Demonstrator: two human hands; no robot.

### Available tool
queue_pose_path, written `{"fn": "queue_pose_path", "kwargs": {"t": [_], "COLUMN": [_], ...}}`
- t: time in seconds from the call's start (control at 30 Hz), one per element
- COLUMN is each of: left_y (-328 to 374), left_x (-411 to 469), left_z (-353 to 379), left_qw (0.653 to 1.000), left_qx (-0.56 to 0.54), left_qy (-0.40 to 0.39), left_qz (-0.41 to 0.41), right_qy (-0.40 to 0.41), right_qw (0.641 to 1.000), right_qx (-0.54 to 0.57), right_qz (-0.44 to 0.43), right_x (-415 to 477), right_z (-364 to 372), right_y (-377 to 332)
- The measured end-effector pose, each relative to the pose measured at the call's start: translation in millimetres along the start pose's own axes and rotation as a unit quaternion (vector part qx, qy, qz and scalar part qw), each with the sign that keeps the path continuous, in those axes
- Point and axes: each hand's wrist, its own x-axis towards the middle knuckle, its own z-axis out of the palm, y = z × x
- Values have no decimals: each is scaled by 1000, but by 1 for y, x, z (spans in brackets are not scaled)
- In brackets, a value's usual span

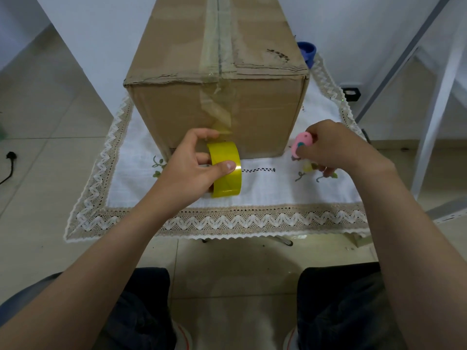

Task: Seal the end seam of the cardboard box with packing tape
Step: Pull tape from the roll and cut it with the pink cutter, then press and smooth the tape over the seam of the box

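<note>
A brown cardboard box [262, 109] stands on a small table, its near end face toward me. A strip of clear yellowish tape [219, 107] runs along the top seam, over the near edge and down the end face to a yellow tape roll [225, 170]. My left hand [192, 168] grips that roll at the foot of the box, thumb on its outer face. My right hand [336, 147] is to the right of the box's near corner and holds a small pink cutter [302, 145].
A white tablecloth [265, 188] with a beige lace border covers the table. A blue object [307, 50] peeks out behind the box at the right. White frame legs [434, 122] stand to the right. My knees are below the table edge.
</note>
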Motion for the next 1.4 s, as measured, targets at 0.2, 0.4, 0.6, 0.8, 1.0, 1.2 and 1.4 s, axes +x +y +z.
{"fn": "queue_pose_path", "kwargs": {"t": [0.2,0.4,0.6,0.8,1.0,1.2,1.4], "left_y": [2,2,1,1,0,3,2], "left_x": [-2,-2,-3,-4,-5,-6,-1], "left_z": [2,3,3,5,1,-9,-2], "left_qw": [1000,1000,1000,1000,1000,998,998], "left_qx": [8,2,-3,4,9,36,6], "left_qy": [1,2,8,-4,-15,-54,48], "left_qz": [9,10,7,7,8,-11,30], "right_qy": [71,86,-48,-126,-124,-180,-119], "right_qw": [987,986,993,972,964,950,983], "right_qx": [130,103,66,193,222,248,129], "right_qz": [63,96,90,-36,-76,-63,-50], "right_x": [11,11,-13,-36,-36,-39,-41], "right_z": [8,9,-1,9,26,20,-4], "right_y": [12,9,-21,-75,-92,-91,-75]}}
